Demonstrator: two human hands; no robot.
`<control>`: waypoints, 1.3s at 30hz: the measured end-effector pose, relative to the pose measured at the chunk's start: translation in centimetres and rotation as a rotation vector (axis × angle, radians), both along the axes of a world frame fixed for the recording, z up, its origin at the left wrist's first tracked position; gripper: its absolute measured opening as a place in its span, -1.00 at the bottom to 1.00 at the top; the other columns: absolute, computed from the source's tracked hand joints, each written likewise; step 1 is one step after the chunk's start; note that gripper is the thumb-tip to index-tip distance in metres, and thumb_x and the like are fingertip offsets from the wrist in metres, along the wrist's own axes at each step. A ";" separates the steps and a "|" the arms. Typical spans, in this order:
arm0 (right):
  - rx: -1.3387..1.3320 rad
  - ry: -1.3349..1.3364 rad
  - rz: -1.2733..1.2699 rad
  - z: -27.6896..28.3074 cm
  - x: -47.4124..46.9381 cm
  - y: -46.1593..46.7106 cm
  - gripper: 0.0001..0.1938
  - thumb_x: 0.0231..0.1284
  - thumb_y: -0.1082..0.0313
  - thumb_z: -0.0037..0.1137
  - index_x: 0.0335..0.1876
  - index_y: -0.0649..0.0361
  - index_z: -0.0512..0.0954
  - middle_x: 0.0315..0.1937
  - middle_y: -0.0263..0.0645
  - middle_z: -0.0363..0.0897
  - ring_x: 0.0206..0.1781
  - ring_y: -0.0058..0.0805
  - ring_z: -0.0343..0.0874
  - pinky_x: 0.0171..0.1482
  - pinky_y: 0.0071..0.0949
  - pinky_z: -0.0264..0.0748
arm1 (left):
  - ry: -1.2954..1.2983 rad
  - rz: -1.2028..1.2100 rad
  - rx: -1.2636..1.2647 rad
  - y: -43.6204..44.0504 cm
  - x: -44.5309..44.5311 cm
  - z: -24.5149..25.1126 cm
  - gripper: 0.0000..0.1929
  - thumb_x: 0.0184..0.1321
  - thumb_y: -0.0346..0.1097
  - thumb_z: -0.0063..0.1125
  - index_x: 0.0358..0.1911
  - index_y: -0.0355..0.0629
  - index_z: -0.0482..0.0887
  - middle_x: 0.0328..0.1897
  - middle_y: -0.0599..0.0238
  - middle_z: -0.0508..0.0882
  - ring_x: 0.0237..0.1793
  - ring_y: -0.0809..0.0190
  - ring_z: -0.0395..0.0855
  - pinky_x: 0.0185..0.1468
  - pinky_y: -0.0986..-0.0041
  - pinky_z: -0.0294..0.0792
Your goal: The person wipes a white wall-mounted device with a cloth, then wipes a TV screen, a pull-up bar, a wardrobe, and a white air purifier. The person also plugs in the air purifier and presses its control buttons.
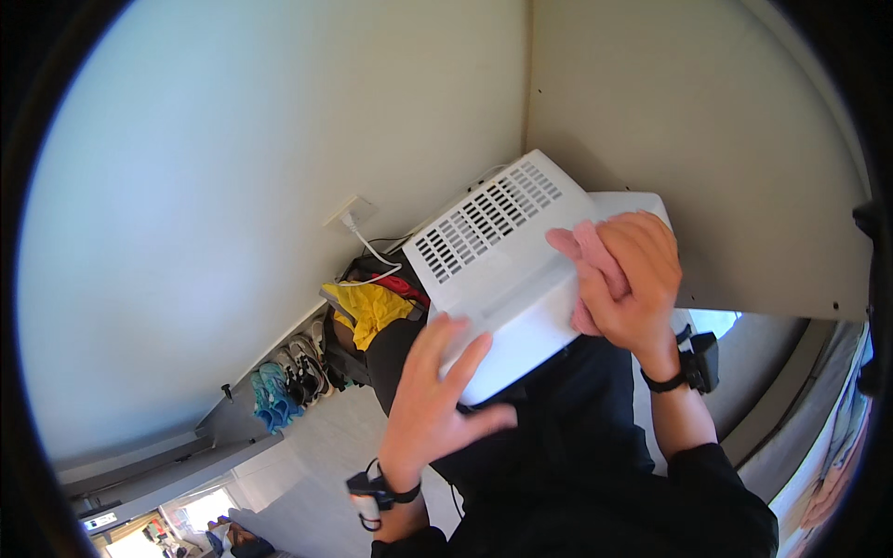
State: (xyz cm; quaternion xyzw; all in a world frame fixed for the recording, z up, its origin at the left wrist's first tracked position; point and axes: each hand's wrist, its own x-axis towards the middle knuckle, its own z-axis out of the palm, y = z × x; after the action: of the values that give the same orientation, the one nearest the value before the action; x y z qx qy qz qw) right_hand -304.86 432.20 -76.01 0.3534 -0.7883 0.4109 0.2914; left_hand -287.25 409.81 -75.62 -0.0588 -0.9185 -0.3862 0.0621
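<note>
A white plastic appliance housing with a slotted vent grille stands in front of me, near the corner of two walls. My right hand grips a bunched pink cloth against the housing's right part. My left hand, fingers spread and slightly blurred, is at the housing's near left corner. Whether its fingertips touch the plastic, I cannot tell. Each wrist wears a strap with a small dark device.
A white plug sits in a wall socket, its cable running down beside the housing. Left of the housing, a yellow cloth or bag lies on dark bags. Several shoes line the wall's foot. A beige panel rises on the right.
</note>
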 end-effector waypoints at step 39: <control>-1.204 -2.154 0.305 -19.1 16.9 4.2 -0.51 0.51 -0.20 -0.30 0.08 0.08 0.44 -0.25 -0.11 0.60 -0.38 -0.19 0.58 -0.46 -0.18 0.51 | 0.488 0.262 0.183 -7.1 -8.5 -2.6 -0.37 0.36 0.07 0.29 0.37 -0.15 0.52 0.39 0.17 0.50 0.36 0.14 0.46 0.42 0.33 0.28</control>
State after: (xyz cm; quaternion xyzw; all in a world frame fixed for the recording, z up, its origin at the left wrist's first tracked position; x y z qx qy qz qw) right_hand -287.97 436.36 -95.08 -0.2654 -0.2634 0.8172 -0.4386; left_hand -295.74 402.72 -78.24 -0.0250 -0.8377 -0.4304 0.3354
